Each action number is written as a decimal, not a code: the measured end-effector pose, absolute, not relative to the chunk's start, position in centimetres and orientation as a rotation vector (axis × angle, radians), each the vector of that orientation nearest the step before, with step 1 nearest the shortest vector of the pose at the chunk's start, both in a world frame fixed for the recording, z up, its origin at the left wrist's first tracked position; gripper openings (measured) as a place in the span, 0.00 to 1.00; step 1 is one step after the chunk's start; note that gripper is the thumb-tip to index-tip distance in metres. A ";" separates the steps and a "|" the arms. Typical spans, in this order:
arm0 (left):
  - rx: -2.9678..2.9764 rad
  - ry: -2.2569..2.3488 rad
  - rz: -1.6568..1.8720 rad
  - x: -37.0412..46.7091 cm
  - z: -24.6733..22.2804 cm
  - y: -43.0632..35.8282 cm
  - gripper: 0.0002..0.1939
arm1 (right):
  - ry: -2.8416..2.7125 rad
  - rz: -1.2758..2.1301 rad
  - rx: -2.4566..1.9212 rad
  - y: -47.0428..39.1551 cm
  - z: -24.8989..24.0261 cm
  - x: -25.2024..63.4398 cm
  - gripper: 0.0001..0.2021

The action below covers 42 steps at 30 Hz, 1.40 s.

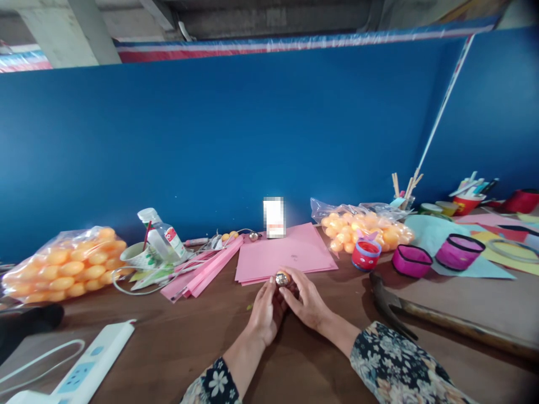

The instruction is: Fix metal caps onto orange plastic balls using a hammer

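A small shiny silver ball (282,279) sits between my two hands, just in front of a stack of pink paper (286,252). My left hand (266,315) is curled round its left side, with the thumb against it. From the right, my right hand (309,300) closes over it with bent fingers. The lower part of the ball and several fingertips are hidden. Another silver ball (253,236) lies at the back, by the left corner of the paper.
Bags of orange balls stand at left (63,269) and right (366,227). A hammer (455,317) lies at right, below a red cup (366,255) and magenta fabric rings (411,261). A power strip (95,365), bottle (164,235) and pink strips (210,272) are at left. A blue partition (236,134) rises behind.
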State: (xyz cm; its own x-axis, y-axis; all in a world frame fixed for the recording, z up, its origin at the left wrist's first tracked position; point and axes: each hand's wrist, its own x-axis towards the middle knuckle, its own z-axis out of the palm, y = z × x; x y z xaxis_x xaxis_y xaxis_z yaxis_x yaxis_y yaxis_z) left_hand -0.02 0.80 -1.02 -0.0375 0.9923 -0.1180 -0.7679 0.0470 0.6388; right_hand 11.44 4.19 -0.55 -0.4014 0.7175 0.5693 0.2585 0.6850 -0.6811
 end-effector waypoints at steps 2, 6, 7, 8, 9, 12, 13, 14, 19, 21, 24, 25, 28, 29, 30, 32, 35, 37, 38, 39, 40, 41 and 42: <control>0.439 0.641 1.496 0.0 -1.1 0.8 0.09 | -1.958 0.626 -0.764 4.2 -0.6 11.4 0.19; 0.428 0.664 1.515 0.0 -1.1 0.8 0.10 | -1.941 0.648 -0.795 4.3 -0.8 11.3 0.19; 0.428 0.671 1.520 0.0 -1.1 0.8 0.10 | -1.938 0.655 -0.795 4.3 -0.9 11.3 0.18; 0.431 0.676 1.522 0.0 -1.1 0.8 0.10 | -1.936 0.663 -0.790 4.4 -1.0 11.3 0.18; 0.434 0.677 1.522 0.1 -1.1 0.8 0.10 | -1.935 0.668 -0.785 4.4 -1.1 11.3 0.18; 0.439 0.666 1.514 0.1 -0.9 0.8 0.09 | -1.932 0.677 -0.784 4.5 -1.3 11.2 0.17; 0.441 0.662 1.512 0.1 -0.9 0.7 0.09 | -1.932 0.682 -0.788 4.6 -1.3 11.2 0.17; 0.443 0.659 1.511 0.1 -0.8 0.7 0.08 | -1.932 0.686 -0.794 4.6 -1.3 11.2 0.17; 0.427 0.672 1.512 0.0 -0.9 0.7 0.09 | -1.945 0.684 -0.820 4.4 -1.0 11.2 0.18; 0.410 0.677 1.523 0.0 -1.0 0.8 0.09 | -1.958 0.675 -0.824 4.3 -0.8 11.3 0.19; 0.408 0.691 1.530 0.1 -1.0 0.8 0.09 | -1.960 0.663 -0.818 4.2 -0.6 11.3 0.20; 0.407 0.696 1.529 0.1 -1.0 0.8 0.10 | -1.956 0.660 -0.814 4.2 -0.6 11.3 0.19; 0.401 0.694 1.525 0.1 -0.7 0.7 0.10 | -1.959 0.660 -0.813 4.3 -0.7 11.3 0.19; 0.403 0.690 1.522 0.1 -0.6 0.6 0.09 | -1.964 0.660 -0.814 4.3 -0.7 11.3 0.18; 0.408 0.688 1.520 0.1 -0.5 0.6 0.09 | -1.968 0.660 -0.813 4.3 -0.8 11.4 0.18; 0.422 0.693 1.511 0.1 -0.4 0.6 0.09 | -1.969 0.662 -0.811 4.4 -0.9 11.4 0.18; 0.429 0.704 1.506 0.1 -0.5 0.6 0.10 | -1.964 0.672 -0.808 4.4 -1.1 11.4 0.18; 0.419 0.701 1.514 0.1 -0.6 0.6 0.12 | -1.962 0.668 -0.799 4.4 -1.0 11.3 0.20; 0.412 0.699 1.521 0.1 -0.6 0.7 0.13 | -1.963 0.661 -0.789 4.3 -0.8 11.3 0.21; 0.407 0.695 1.529 0.1 -0.7 0.7 0.15 | -1.964 0.652 -0.778 4.3 -0.7 11.3 0.21; 0.404 0.690 1.538 0.1 -0.7 0.7 0.18 | -1.963 0.643 -0.766 4.2 -0.5 11.3 0.22; 0.404 0.683 1.546 0.1 -0.8 0.8 0.20 | -1.960 0.635 -0.755 4.2 -0.4 11.2 0.22; 0.406 0.675 1.553 0.1 -0.8 0.8 0.21 | -1.957 0.633 -0.743 4.1 -0.2 11.2 0.22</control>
State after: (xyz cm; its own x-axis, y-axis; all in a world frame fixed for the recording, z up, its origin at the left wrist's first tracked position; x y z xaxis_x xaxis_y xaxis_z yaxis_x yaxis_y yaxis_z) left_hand 0.08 0.79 -0.83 -0.1063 0.9846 -0.1390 -0.7730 0.0061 0.6344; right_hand 11.23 4.11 -0.21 -0.3954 0.7162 0.5751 0.2434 0.6854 -0.6862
